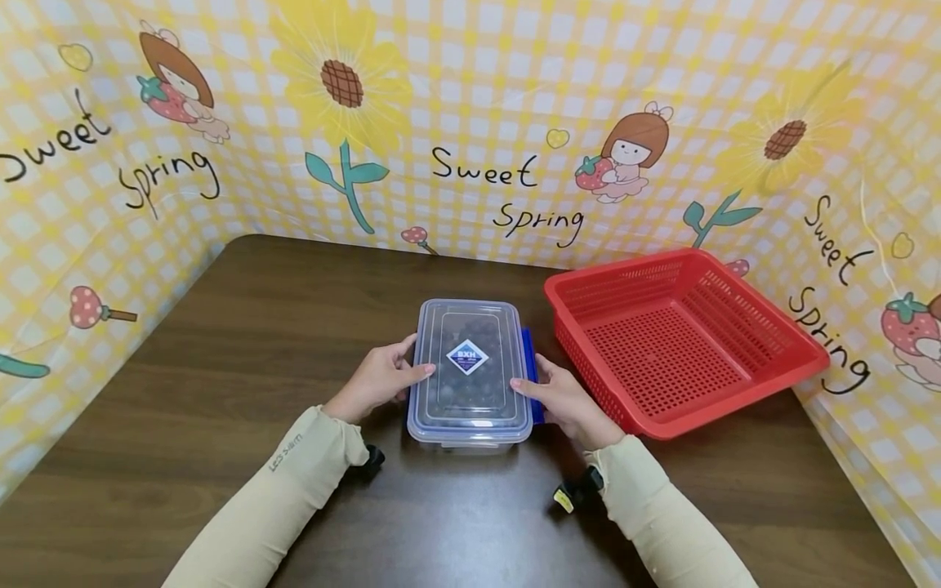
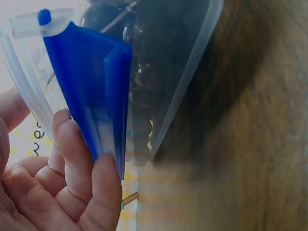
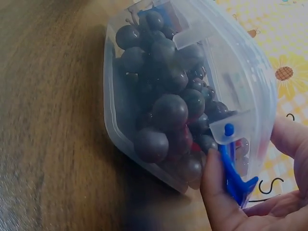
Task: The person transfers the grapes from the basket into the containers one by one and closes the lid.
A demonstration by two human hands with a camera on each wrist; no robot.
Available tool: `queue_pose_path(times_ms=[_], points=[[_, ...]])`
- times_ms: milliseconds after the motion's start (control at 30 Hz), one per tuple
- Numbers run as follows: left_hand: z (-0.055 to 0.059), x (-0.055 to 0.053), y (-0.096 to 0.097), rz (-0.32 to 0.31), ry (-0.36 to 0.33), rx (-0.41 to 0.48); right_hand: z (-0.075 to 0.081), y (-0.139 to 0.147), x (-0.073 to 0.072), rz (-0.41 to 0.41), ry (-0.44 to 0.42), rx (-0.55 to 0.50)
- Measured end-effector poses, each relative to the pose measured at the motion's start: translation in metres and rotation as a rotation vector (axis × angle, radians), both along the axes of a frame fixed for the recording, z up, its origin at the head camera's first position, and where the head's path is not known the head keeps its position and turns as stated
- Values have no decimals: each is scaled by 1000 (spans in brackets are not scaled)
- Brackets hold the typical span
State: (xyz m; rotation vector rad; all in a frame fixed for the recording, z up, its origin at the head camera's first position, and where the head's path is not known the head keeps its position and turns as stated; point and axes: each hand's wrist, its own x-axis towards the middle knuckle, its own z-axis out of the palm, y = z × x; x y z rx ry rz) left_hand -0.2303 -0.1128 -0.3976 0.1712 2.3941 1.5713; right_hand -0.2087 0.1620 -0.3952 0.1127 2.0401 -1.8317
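Observation:
A clear plastic food container with a see-through lid and a diamond-shaped label lies between both hands. Dark grapes with stems show through its wall in the right wrist view. My left hand grips the left side, thumb on the lid's edge, fingertips against a blue latch. On the opposite side, my right hand holds the container with its thumb on the lid and fingers at the other blue latch. That right latch stands out from the wall.
A red perforated plastic basket stands at the right, close to my right hand. Dark wooden tabletop stretches around the container. Behind the table hangs a yellow checked cloth with printed flowers. Each wrist wears a black device.

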Motion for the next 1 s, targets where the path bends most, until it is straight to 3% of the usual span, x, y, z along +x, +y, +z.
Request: queue_pose_path(times_ms=[333, 667, 1000], points=[[-3, -2, 0, -11, -30, 29, -1, -7, -1, -62, 28, 96], [-1, -1, 1, -10, -61, 11, 3, -9, 0, -42, 75, 129], [0, -1, 1, -17, -50, 11, 14, -12, 0, 1, 88, 194]])
